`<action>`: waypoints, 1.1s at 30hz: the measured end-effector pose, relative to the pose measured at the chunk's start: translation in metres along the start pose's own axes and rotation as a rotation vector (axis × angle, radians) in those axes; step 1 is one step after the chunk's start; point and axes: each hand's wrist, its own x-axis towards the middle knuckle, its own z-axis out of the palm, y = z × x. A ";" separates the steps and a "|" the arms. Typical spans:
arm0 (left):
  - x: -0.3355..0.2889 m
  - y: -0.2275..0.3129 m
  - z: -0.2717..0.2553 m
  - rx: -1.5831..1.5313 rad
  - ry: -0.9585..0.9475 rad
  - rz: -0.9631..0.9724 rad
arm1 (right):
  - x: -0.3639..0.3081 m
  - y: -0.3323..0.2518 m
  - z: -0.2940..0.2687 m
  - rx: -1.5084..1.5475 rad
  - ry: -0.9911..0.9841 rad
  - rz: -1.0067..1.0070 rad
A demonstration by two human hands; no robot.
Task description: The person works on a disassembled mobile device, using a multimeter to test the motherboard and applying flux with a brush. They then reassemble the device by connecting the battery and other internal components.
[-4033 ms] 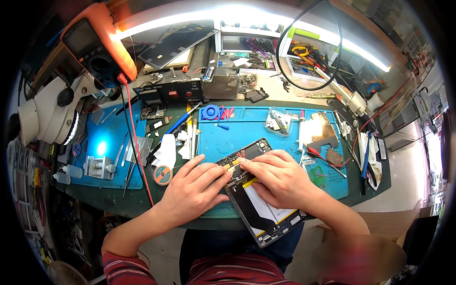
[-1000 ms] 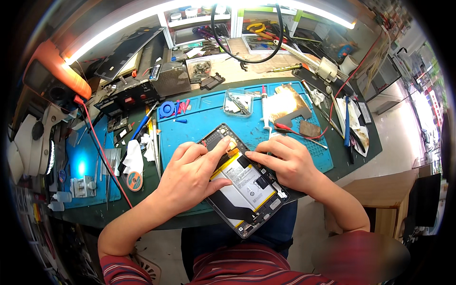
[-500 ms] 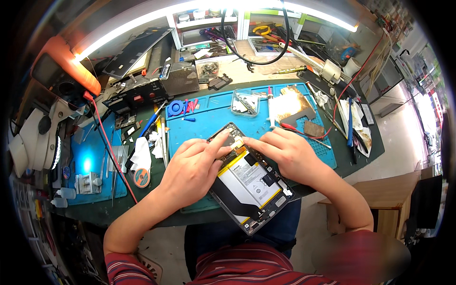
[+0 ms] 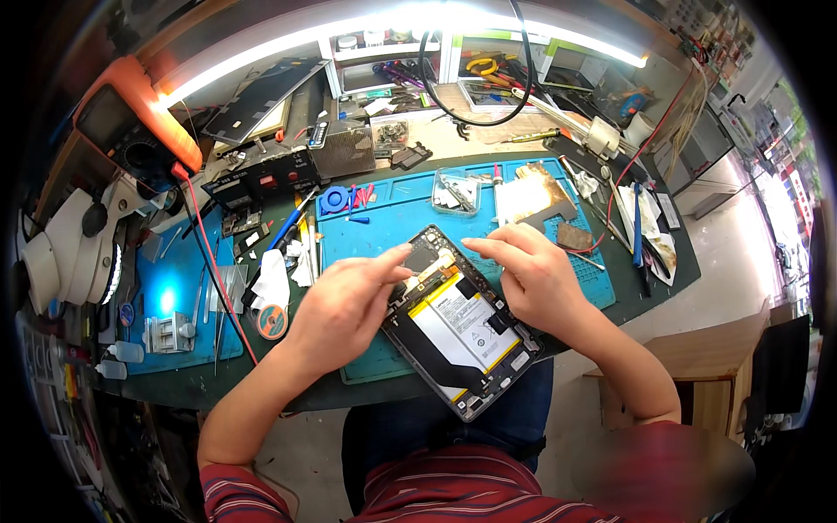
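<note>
An opened tablet (image 4: 425, 350) lies tilted, its lower end over the bench's front edge. It bares a white battery (image 4: 466, 324) with yellow edges, black ribbon and a circuit board with a pale metallic patch (image 4: 427, 273). My left hand (image 4: 342, 305) rests at the tablet's upper left edge, index finger and thumb stretched over the board and apart. My right hand (image 4: 534, 277) is beside the upper right edge, index finger extended toward the board's corner, other fingers bent. Between its fingertips I see nothing. The undersides of both hands are hidden.
Beneath the tablet spreads a blue work mat (image 4: 375, 235). Behind it stand a clear box of small parts (image 4: 455, 193) and a scorched metal plate (image 4: 534, 193). An orange multimeter (image 4: 131, 122), solder spool (image 4: 272, 322) and microscope (image 4: 74, 248) are left; a red cable (image 4: 615, 187) curves right.
My right hand has drawn back to the right, its index finger leaving the board. My left fingers have pulled slightly back. More of the pale patch shows. The view has shifted a little.
</note>
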 end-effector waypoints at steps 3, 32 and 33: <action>-0.007 -0.004 -0.022 0.038 -0.033 -0.046 | -0.010 -0.024 -0.012 0.010 0.036 0.050; -0.004 0.004 0.014 0.096 -0.030 -0.059 | -0.048 -0.040 -0.050 -0.041 -0.226 0.137; 0.000 0.004 0.019 0.118 -0.031 -0.081 | -0.050 -0.041 -0.050 -0.033 -0.222 0.148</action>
